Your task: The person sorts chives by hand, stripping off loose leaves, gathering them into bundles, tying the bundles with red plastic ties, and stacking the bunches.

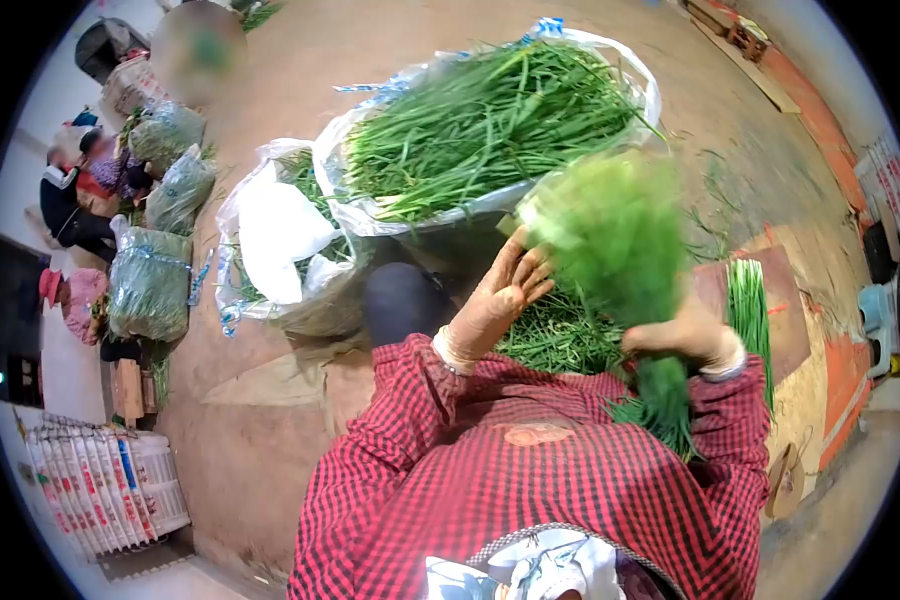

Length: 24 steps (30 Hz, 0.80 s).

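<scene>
Brown floor (240,430) was spreading through the room, under all the things that I saw. At the far left stood white crates (100,485) with red marks, pressed closely together. Farther off, a person in dark clothes (70,205) was sitting near some stuffed clear bags (150,290) of greens. Next came a smaller open bag (325,315) with white plastic (275,235) on top, just beside the big open bag (340,205), which was full of long stalks (490,130). The worker near me wore a red checked shirt (570,480). The left hand (500,295) was raised, its fingers apart, and it held nothing; whether its fingertips touched the bunch of green stalks (610,235), I could not tell. This bunch, rather blurred, was in the air, its pale ends upward. The right hand (685,335) was grasping it, thumb across the stalks. Loose greens (560,335) lay below. Farther right were a neat bundle (748,300) and a sandal (785,482).
</scene>
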Motion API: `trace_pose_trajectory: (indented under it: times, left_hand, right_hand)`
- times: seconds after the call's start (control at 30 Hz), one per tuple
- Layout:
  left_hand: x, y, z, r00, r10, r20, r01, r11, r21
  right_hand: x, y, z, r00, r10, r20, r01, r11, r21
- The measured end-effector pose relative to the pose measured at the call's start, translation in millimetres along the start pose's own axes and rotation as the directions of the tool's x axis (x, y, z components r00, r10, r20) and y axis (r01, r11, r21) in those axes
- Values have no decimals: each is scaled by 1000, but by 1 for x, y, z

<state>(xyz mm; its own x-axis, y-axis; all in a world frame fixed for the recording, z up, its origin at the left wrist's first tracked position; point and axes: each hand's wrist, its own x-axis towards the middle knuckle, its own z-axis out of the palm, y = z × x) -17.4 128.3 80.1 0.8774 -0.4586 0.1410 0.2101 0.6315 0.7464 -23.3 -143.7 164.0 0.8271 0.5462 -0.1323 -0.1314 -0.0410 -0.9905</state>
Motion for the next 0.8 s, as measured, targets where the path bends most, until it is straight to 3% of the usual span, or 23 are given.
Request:
trace_pose_trajectory:
  times: [0.03, 0.07, 0.1, 0.17, 0.2, 0.27, 0.3, 0.37, 0.4, 0.5, 0.53, 0.6, 0.63, 0.7, 0.8]
  left_hand:
    - [1, 4, 18, 1000, 26, -16, -25, 999, 32]
    - [-2, 3, 18, 999, -34, -30, 34, 999, -3]
    - [-6, 2, 15, 994, -95, -45, 94, 995, -37]
    - [-9, -6, 8, 996, -47, -81, 38, 993, -112]
    - [-9, -4, 12, 992, -16, -125, 0, 992, -127]
    - [-12, -6, -1, 990, 32, -136, -53, 987, -154]
    - [-8, -2, 8, 989, 57, -137, -83, 977, -194]
    - [-5, -1, 5, 991, 61, -122, -79, 986, -150]
    - [-5, -1, 7, 991, 59, -123, -78, 985, -153]
    - [-3, -2, 11, 990, 59, -128, -85, 975, -204]
    - [-3, -3, 9, 993, 61, -97, -76, 983, -167]
    - [-2, -5, 6, 996, 61, -68, -69, 991, -114]
    - [-2, -5, 5, 996, 59, -69, -67, 991, -118]
    - [0, -6, 5, 995, 18, -95, -28, 994, -103]
    - [1, -5, 6, 986, -27, -163, -4, 983, -183]
  right_hand:
    - [4, 15, 10, 991, 107, 84, -95, 986, -138]
    - [8, 29, 20, 993, 102, 62, -52, 838, -543]
    - [10, 5, 42, 935, 352, -40, -284, 678, -678]
    - [8, 40, 56, 978, 182, -100, -196, 651, -734]
    - [7, 44, 58, 976, 190, -109, -209, 654, -727]
    - [4, 51, 63, 1000, 9, -4, -9, 606, -796]
    - [5, 54, 62, 1000, 15, -6, -14, 609, -793]
    - [10, 57, 56, 985, -156, 74, 158, 644, -749]
    - [12, 43, 57, 990, -141, 27, 123, 735, -667]
    - [20, 35, 68, 927, -368, -71, 231, 710, -665]
    - [22, 33, 75, 929, -363, -72, 227, 711, -665]
    - [25, 30, 88, 950, -300, -85, 73, 478, -876]
    - [27, 33, 91, 951, -297, -86, 70, 478, -875]
    - [30, 40, 96, 921, -386, -45, 88, 319, -944]
    - [31, 29, 95, 936, -350, -41, 95, 365, -926]
